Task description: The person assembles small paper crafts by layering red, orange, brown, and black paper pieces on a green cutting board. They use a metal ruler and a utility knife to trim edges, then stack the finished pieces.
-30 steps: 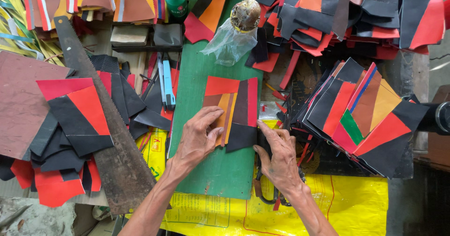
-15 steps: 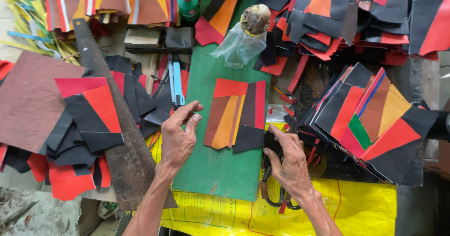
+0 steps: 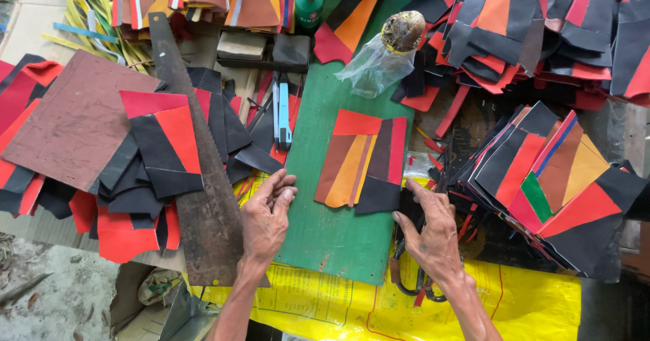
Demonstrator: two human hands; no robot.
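Patchwork panel of red, brown, orange and black leather strips (image 3: 362, 162) lay assembled (apparently) on green board (image 3: 332, 239) | left hand (image 3: 265, 219) open, empty | right hand (image 3: 433, 229) open, flat beside panel

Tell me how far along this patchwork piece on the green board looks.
Done: the patchwork piece lies joined in red, brown, orange and black strips on the green board. In hand: right hand touches its black corner; left hand rests empty beside it. Left: loose cut pieces lie unjoined.
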